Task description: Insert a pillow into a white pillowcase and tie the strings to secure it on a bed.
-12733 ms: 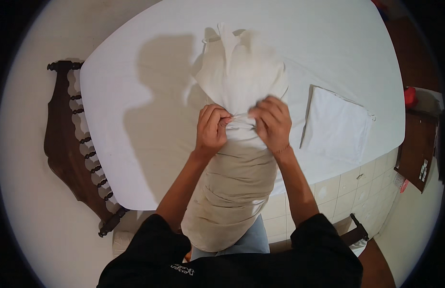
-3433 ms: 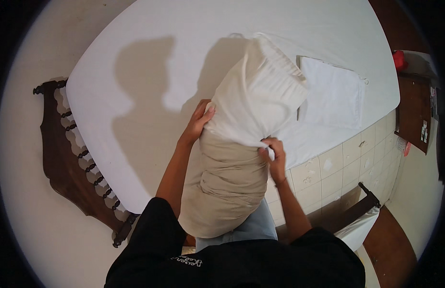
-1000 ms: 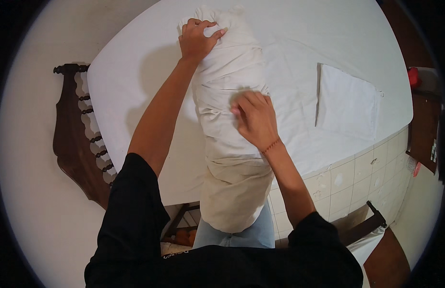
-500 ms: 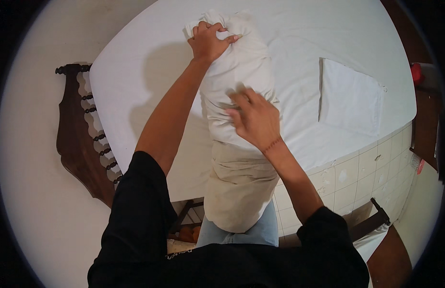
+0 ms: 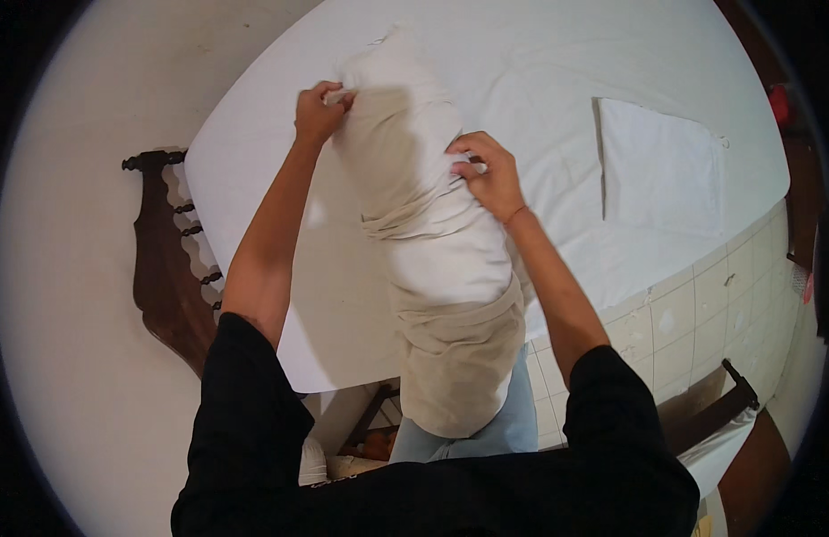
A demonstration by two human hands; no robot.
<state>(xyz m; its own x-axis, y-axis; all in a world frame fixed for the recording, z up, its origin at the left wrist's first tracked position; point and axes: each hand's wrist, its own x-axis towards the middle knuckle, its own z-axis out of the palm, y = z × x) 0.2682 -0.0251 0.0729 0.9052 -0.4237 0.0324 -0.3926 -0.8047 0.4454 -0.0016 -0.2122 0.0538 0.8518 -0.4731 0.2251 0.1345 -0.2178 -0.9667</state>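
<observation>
A long, thick bolster (image 5: 454,385) reaches from my lap out over the white-sheeted bed, with its near end against my jeans. A whitish cloth cover (image 5: 405,116) wraps it and bunches into creases around its middle. My left hand (image 5: 318,115) pinches the cover's left edge near the far end. Lower down on the right side, my right hand (image 5: 492,179) has thumb and fingers closed on a fold of the same cover. The bolster's far end lies under the cloth.
The bed (image 5: 557,54) carries a folded white cloth (image 5: 660,166) on its right part. A dark carved wooden bed end (image 5: 168,277) stands at the left. Pale floor tiles (image 5: 674,313) show at the right, beside a dark wooden frame (image 5: 714,407).
My left hand has moved nearer and left, to the cover's edge. My right hand has gone from blurred motion over the bolster to gripping the cover. The bolster's far part has shifted left.
</observation>
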